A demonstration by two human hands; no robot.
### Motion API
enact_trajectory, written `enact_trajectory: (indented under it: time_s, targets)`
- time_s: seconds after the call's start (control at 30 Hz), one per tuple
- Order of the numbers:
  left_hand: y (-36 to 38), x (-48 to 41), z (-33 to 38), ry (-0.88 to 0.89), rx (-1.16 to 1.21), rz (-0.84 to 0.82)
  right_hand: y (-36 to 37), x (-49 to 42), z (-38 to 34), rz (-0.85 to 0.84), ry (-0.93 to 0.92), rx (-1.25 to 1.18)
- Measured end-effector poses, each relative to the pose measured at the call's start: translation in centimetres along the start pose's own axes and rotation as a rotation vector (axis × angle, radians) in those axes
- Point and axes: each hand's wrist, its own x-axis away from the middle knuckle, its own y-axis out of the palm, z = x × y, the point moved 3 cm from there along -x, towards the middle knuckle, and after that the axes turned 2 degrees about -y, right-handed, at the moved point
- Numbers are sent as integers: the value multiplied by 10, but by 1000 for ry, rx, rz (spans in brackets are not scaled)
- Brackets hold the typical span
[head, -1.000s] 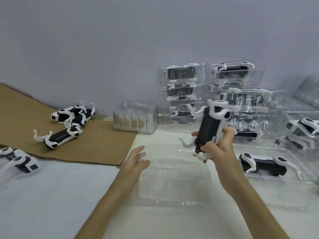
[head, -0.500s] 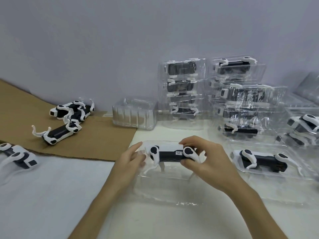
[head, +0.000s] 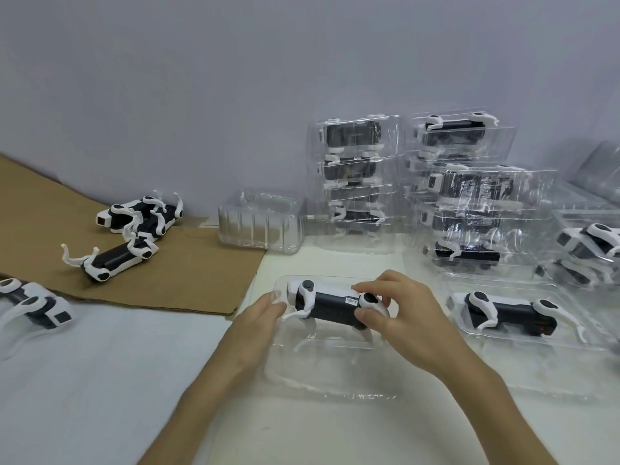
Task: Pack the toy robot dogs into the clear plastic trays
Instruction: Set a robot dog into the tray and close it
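A black and white toy robot dog (head: 330, 302) lies on its side in the clear plastic tray (head: 330, 374) in front of me. My right hand (head: 402, 317) grips its rear end, fingers curled over the hip joint. My left hand (head: 258, 325) rests with straight fingers on the tray's left rim, fingertips near the dog's front leg. A second dog (head: 506, 310) lies in another clear tray (head: 550, 374) to the right.
Loose dogs lie on the brown cardboard (head: 167, 273) at the left, one (head: 114, 260) nearest me, another (head: 33, 302) at the left edge. Stacks of packed trays (head: 355, 179) stand against the wall. An empty clear container (head: 261, 223) sits beside them.
My right hand brought the dog down from upright in the air and laid it sideways into the tray. My left hand moved onto the tray's left rim.
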Motion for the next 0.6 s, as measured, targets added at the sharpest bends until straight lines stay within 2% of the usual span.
enact_trajectory:
  time_s: [0.13, 0.37, 0.47, 0.6]
  targets:
    - [-1, -4, -2, 5, -32, 48, -4, 0, -1, -48, -12, 4]
    - [2, -6, -5, -45, 177, -27, -1, 0, -1, -77, -38, 136]
    - [2, -5, -4, -5, 187, -69, 2, 0, 1, -57, -38, 138]
    - [3, -1, -1, 39, 164, -5, 8, 0, 3, -50, -38, 172]
